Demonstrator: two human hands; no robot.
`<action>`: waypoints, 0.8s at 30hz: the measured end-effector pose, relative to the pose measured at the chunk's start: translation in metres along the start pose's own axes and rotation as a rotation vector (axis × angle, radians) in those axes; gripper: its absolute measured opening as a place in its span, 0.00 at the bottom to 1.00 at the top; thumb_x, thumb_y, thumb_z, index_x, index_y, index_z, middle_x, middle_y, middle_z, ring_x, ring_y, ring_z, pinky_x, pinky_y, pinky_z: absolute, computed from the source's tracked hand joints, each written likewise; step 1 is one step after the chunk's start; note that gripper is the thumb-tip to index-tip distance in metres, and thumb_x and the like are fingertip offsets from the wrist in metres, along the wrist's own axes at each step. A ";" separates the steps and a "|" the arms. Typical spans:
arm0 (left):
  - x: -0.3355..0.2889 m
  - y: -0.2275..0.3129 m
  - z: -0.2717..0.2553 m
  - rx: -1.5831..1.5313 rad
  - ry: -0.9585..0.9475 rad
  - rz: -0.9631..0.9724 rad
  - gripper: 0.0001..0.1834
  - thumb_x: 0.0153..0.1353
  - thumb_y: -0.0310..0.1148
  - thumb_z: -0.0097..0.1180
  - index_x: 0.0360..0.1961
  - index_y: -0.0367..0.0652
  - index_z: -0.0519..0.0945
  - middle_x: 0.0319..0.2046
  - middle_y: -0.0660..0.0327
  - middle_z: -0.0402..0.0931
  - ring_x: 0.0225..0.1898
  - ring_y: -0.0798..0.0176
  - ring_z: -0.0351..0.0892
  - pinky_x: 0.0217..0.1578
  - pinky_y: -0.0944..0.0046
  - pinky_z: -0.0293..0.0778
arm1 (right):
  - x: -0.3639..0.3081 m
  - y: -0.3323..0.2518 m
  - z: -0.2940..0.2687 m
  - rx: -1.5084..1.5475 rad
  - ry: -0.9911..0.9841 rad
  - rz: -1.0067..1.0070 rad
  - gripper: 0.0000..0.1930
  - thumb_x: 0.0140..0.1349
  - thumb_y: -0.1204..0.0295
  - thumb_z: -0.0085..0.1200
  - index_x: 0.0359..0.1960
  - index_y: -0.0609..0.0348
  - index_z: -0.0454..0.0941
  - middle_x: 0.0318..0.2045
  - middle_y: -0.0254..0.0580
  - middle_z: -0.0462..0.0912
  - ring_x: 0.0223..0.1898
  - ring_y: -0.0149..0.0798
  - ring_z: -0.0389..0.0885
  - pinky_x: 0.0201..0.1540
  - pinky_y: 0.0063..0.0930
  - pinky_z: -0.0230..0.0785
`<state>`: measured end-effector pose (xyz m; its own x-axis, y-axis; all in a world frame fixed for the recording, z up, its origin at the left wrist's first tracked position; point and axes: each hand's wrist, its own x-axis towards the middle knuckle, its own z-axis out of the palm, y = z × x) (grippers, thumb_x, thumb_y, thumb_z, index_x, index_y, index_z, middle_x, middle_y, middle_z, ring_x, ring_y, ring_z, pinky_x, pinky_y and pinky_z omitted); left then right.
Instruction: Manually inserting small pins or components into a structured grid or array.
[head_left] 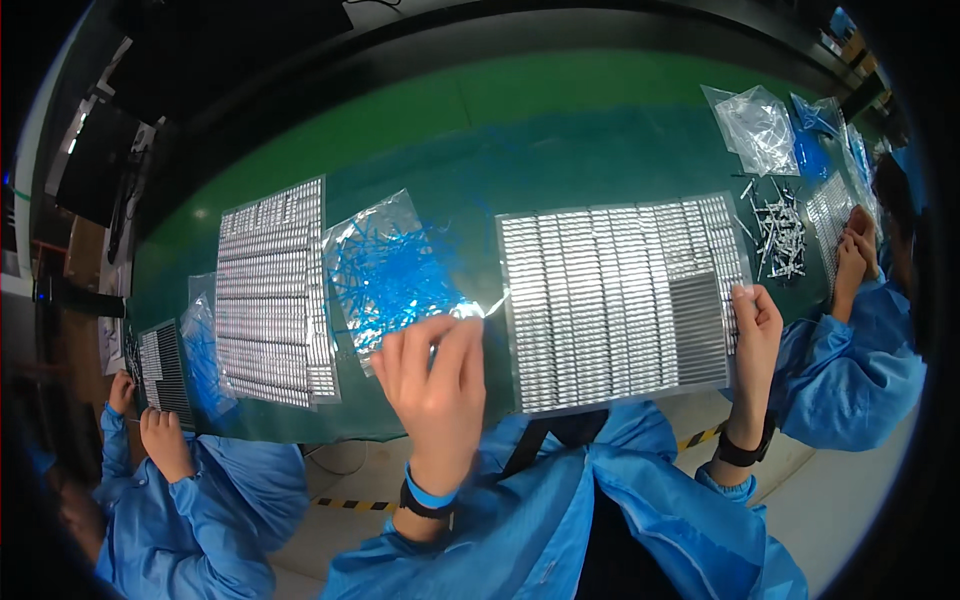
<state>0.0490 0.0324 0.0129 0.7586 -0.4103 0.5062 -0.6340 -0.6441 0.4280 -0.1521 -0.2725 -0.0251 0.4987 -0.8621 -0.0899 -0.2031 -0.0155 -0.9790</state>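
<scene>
Holding the right edge of the silver-rowed sheet point(590, 300) with the right hand point(757, 325), thumb over the top and fingers curled in at the border: a pinch on the edge. Over to the left hand point(437, 370), hanging above the near right side of the blue strips point(395, 275), fingers drawn together at the tips. Gripping a strip or nothing? Cannot tell from here. Seeing a pale bright streak just right of those fingertips, too glary to name. Lying flat on the desk point(450, 170), the sheet, right of the strips and close to the blue jacket point(540, 500).

Looking, on balance, like fine pinch work, so best done lightly: take a single strip, don't drag the tangle or the clear bag point(398, 208) along. Hold the sheet level, avoid buckling the edge, mind the dark ribbed patch point(700, 325) near the right hand.

And now the poses: left wrist cocked, knuckles up, fingers angled far; right forearm rising from the near right, black wristband point(742, 455) below, thumb turned toward the sheet.
</scene>
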 end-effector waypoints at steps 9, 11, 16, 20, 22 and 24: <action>-0.011 0.088 0.023 -0.439 -0.515 0.251 0.18 0.54 0.24 0.71 0.48 0.39 0.87 0.54 0.53 0.82 0.56 0.47 0.80 0.57 0.50 0.73 | 0.001 -0.018 0.021 -0.185 0.009 0.017 0.07 0.72 0.71 0.59 0.41 0.64 0.81 0.25 0.28 0.80 0.28 0.19 0.73 0.30 0.19 0.65; -0.016 0.097 0.037 -0.398 -0.654 0.303 0.24 0.57 0.29 0.70 0.56 0.41 0.85 0.65 0.50 0.75 0.66 0.42 0.72 0.65 0.46 0.67 | -0.007 -0.022 0.013 -0.118 0.046 0.064 0.07 0.72 0.71 0.59 0.41 0.64 0.81 0.26 0.29 0.82 0.27 0.20 0.74 0.29 0.20 0.66; -0.007 0.118 0.064 -0.342 -0.721 0.430 0.23 0.55 0.28 0.70 0.54 0.41 0.86 0.62 0.49 0.77 0.63 0.42 0.74 0.63 0.46 0.69 | -0.012 -0.026 -0.022 -0.335 0.090 0.145 0.08 0.70 0.72 0.61 0.41 0.65 0.81 0.28 0.39 0.85 0.27 0.23 0.78 0.28 0.22 0.69; -0.007 0.113 0.050 -0.857 -0.775 0.249 0.23 0.53 0.32 0.71 0.52 0.41 0.85 0.48 0.48 0.80 0.44 0.49 0.81 0.47 0.53 0.76 | 0.023 -0.007 -0.048 -0.647 0.359 -0.183 0.11 0.68 0.73 0.62 0.48 0.64 0.80 0.25 0.40 0.80 0.25 0.27 0.77 0.28 0.27 0.69; -0.011 0.121 0.045 -1.777 -0.792 -0.157 0.23 0.67 0.45 0.62 0.47 0.33 0.86 0.39 0.51 0.79 0.41 0.57 0.75 0.41 0.60 0.72 | 0.043 0.002 -0.049 -0.669 0.406 -0.236 0.13 0.68 0.72 0.61 0.51 0.63 0.78 0.23 0.40 0.77 0.24 0.29 0.74 0.28 0.28 0.68; -0.011 0.150 0.048 -2.331 -0.680 -0.149 0.46 0.74 0.70 0.34 0.48 0.30 0.83 0.40 0.52 0.75 0.39 0.62 0.71 0.38 0.65 0.70 | 0.054 0.003 -0.060 -0.718 0.433 -0.209 0.13 0.69 0.70 0.61 0.50 0.63 0.79 0.23 0.39 0.77 0.25 0.29 0.73 0.29 0.25 0.67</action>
<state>-0.0472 -0.0911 0.0356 0.4191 -0.8131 0.4041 0.6925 0.5741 0.4369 -0.1757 -0.3497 -0.0217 0.2499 -0.9207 0.2998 -0.6991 -0.3858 -0.6020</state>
